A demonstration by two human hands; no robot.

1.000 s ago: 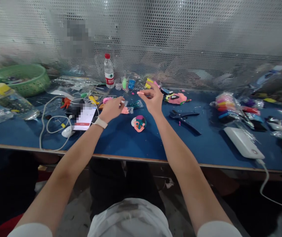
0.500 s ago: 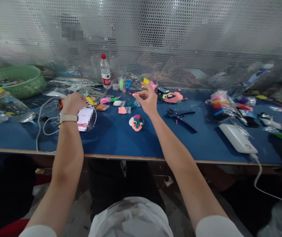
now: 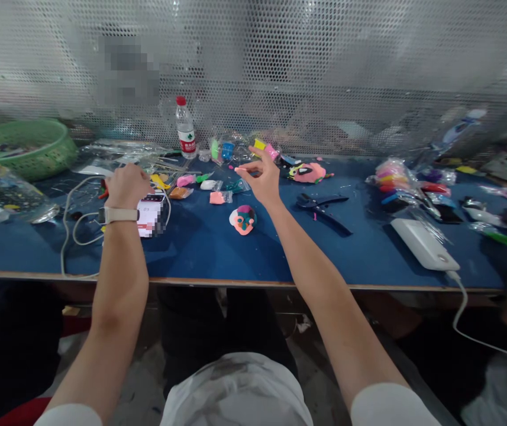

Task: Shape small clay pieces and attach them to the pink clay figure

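Note:
My right hand (image 3: 262, 177) is raised over the table's middle, thumb and forefinger pinched on what looks like a small piece of pink clay (image 3: 238, 170). Below it lies a clay face (image 3: 243, 219) in white, purple, teal and peach. My left hand (image 3: 126, 184), with a watch at the wrist, is at the upper left edge of a phone (image 3: 151, 216). Its fingers point down and away, mostly hidden by the back of the hand. Bags of peach clay (image 3: 218, 197), white clay (image 3: 210, 185) and orange clay (image 3: 181, 193) lie between my hands.
A water bottle (image 3: 186, 129) stands at the back by the perforated metal panel. Blue-handled cutters (image 3: 324, 212) and a pink clay figure (image 3: 310, 172) lie to the right. Further right are a white power bank (image 3: 424, 244) and coloured clay packs (image 3: 395, 180). A green basket (image 3: 53, 151) sits left.
The whole view has shifted slightly, so the table things sit a little further left. Both hands keep nearly the same pose, the right one still pinching.

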